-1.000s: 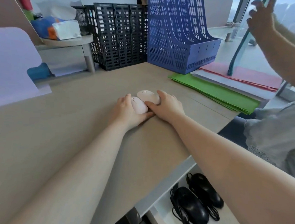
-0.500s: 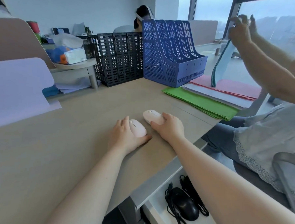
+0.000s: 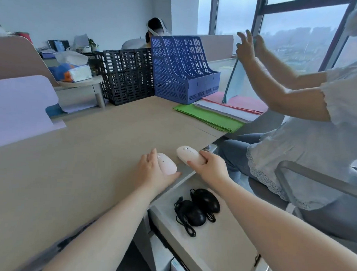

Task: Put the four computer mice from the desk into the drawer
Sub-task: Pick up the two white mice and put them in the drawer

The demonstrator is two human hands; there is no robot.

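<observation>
Two pale pink mice are near the desk's front edge. My left hand (image 3: pixel 151 171) grips the nearer pink mouse (image 3: pixel 167 165), which rests on the wooden desk (image 3: pixel 80 161). My right hand (image 3: pixel 210 167) holds the other pink mouse (image 3: pixel 188 154) at the desk edge, above the open drawer (image 3: pixel 209 245). Inside the drawer lie two black wired mice (image 3: pixel 199 208) side by side, cables bundled beside them.
A blue file rack (image 3: pixel 182 74) and black file racks (image 3: pixel 127 73) stand at the back. Green (image 3: pixel 209 116) and pink folders (image 3: pixel 236 103) lie at the right. A seated person (image 3: pixel 307 124) at the right holds up a teal folder. A tissue pack (image 3: pixel 74 71) sits back left.
Both hands have slid toward the desk's front edge with the pink mice, and the mice have moved apart. The view rose, showing more of the open drawer.
</observation>
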